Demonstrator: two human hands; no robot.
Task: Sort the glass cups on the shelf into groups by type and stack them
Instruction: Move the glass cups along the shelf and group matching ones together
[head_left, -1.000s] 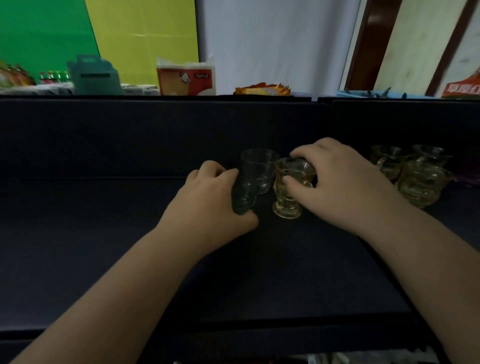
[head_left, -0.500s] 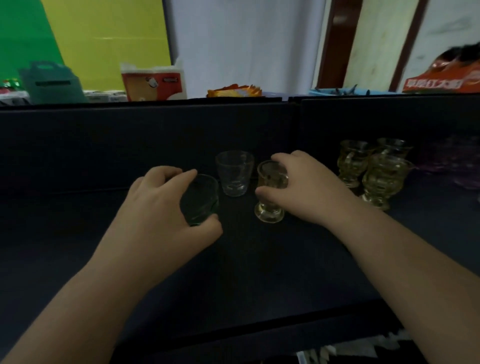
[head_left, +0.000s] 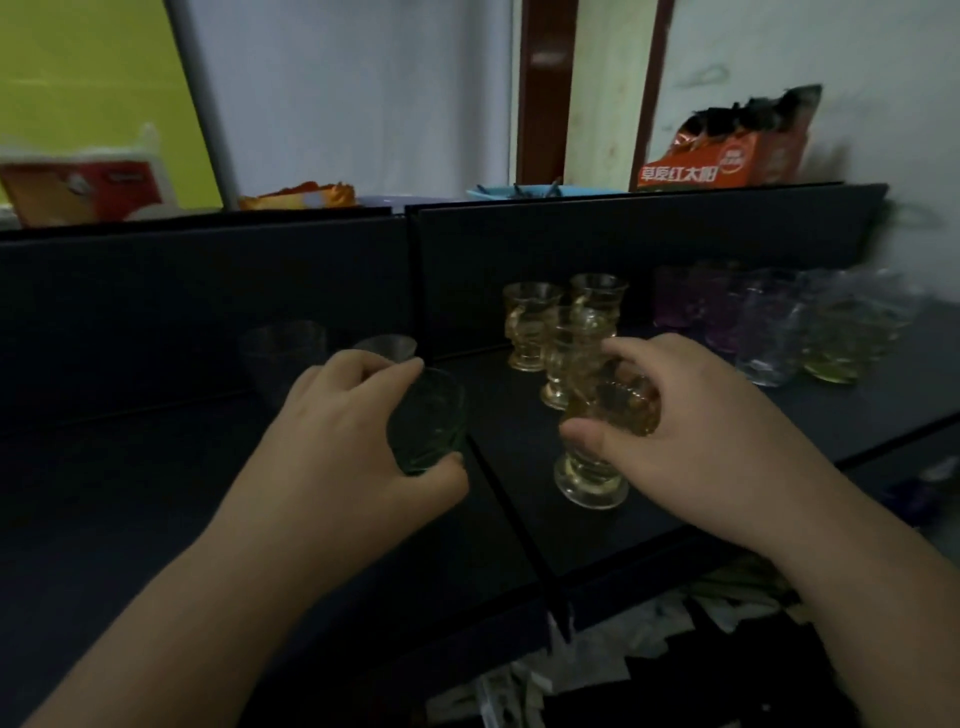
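Amber footed glass cup (head_left: 592, 447) pinched in my right hand (head_left: 691, 441); green glass tumbler (head_left: 428, 421) gripped left (head_left: 332, 447); cups ahead of right hand, clink risk.

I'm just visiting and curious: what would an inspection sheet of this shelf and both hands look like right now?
Surface: dark shelf, two boards meeting at a seam.
Job's things: green cup in the left hand; amber footed cup in the right; three amber cups grouped behind; clear cups back left; purple, clear and yellowish cups at far right, blurred.
Clutter: paper scraps below the shelf.
Grip: left hand curled round the green cup; right hand curled round the amber one.
Cables: nothing seen.
Surroundings: red snack bag, tissue box, white wall.
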